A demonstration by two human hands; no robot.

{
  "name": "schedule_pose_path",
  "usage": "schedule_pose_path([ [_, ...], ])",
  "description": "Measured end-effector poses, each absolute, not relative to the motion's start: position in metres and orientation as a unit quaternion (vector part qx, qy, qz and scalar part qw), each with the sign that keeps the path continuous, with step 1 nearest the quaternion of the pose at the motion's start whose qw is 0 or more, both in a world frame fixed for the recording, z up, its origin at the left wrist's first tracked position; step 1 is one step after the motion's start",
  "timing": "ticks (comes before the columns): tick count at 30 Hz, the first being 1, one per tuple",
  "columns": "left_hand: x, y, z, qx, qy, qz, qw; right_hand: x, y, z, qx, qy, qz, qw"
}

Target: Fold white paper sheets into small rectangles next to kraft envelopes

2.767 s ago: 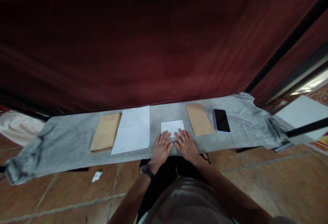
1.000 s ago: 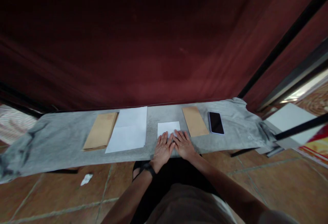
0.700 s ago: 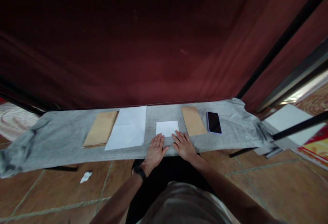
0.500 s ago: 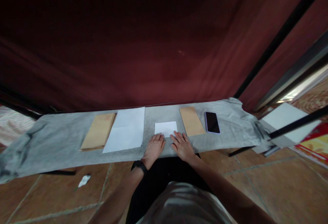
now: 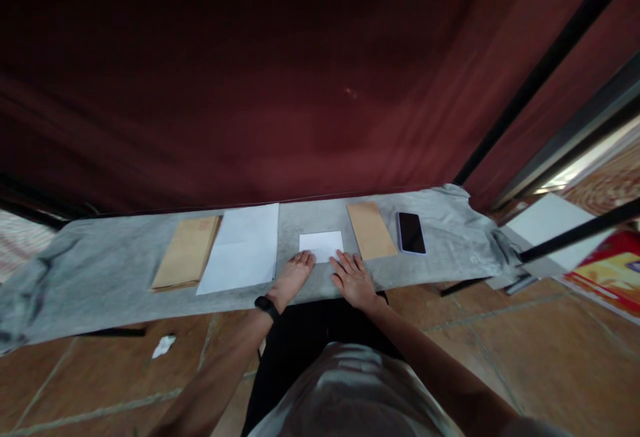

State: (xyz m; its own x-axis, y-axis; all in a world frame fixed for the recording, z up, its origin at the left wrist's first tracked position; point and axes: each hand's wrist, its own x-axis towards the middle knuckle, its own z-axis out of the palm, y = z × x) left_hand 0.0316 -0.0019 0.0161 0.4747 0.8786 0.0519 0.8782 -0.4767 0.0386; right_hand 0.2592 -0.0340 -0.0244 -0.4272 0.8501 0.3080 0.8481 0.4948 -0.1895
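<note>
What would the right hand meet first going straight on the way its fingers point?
The small white paper. The right hand points forward and leftward, at the paper's near right corner; they look about touching, but actual contact is hard to confirm.

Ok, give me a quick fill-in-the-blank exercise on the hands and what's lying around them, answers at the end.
1. The left hand and right hand are at the near edge of the small paper, which is ____ in colour.
2. The dark wristband is on the ____ wrist.
3. The phone lies to the ____ of the brown envelope beside it.
4. The cloth underneath is ____ in colour.

Missing words: white; left; right; grey.
</note>
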Motion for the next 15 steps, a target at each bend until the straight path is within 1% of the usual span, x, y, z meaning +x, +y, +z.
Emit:
schedule_pose_path([
  [5,0.038,-0.004,0.026,0.853,0.521,0.041,-0.007,0.260,-0.032,-0.022,-0.508,-0.839,0.021,0.194],
  [10,0.047,-0.014,0.054,0.864,0.497,0.076,-0.024,0.253,-0.021,-0.007,-0.515,-0.825,0.055,0.228],
  [13,0.056,-0.021,0.071,0.867,0.481,0.131,-0.022,0.248,-0.011,0.010,-0.542,-0.799,0.103,0.240],
  [15,0.058,-0.023,0.074,0.839,0.504,0.205,-0.008,0.247,-0.005,0.021,-0.559,-0.772,0.152,0.262],
])
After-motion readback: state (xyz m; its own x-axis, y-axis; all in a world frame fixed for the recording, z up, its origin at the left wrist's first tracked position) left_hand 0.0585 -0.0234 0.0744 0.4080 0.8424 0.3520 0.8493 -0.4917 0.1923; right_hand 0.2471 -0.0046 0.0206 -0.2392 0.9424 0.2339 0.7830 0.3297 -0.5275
